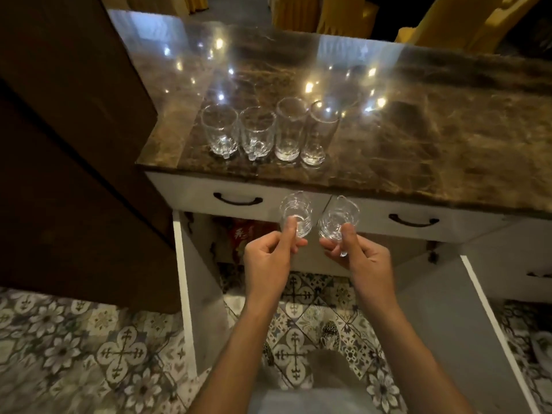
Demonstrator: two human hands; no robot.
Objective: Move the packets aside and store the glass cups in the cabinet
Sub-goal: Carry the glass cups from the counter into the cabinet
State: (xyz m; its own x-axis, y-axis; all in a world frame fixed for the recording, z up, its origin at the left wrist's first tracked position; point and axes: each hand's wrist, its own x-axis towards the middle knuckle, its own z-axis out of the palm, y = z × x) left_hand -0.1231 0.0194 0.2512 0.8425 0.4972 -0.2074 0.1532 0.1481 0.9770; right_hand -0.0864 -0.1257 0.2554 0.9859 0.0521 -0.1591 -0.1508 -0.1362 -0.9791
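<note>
Gleaming marble counter [403, 138], four glass cups [270, 132]; patterned tile floor [89, 354].

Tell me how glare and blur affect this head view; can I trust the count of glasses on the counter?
Head view: dim room; ceiling-light glare speckles the marble counter behind the four standing glasses, which stay countable. The two glass cups in the left hand and right hand are slightly motion-blurred. Wide-angle distortion bends the edges.
</note>
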